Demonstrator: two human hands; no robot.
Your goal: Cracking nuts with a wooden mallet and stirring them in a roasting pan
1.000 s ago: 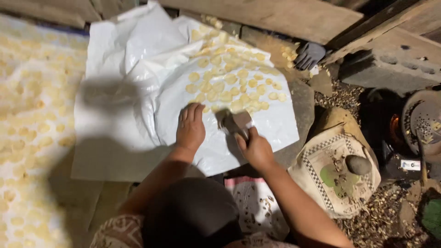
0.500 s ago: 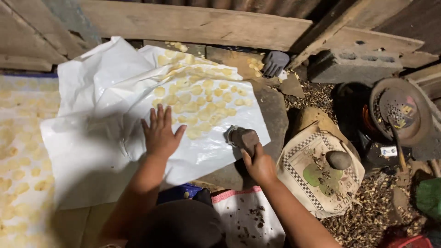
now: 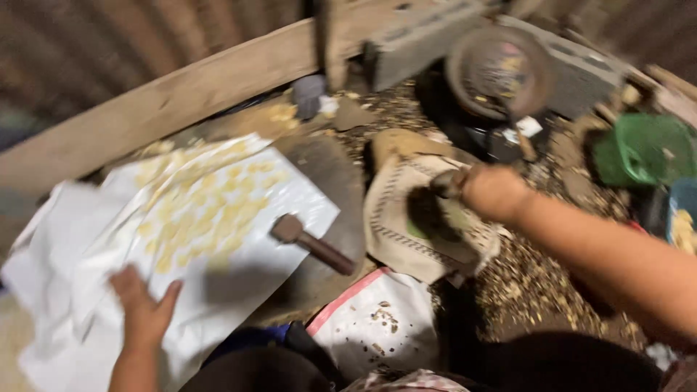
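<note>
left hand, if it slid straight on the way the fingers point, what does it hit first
The left hand lies flat on the white sheet, fingers pointing up the frame. Going on, it would likely reach the yellow pieces spread on the sheet first; the wooden tool lies off to the right.

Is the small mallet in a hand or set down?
Set down: the mallet lies on the white sheet's edge, with neither hand touching it.

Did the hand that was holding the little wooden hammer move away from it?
Yes. The right hand let go of the brown wooden mallet, now lying on the white plastic sheet, and moved right, over the round woven tray.
</note>
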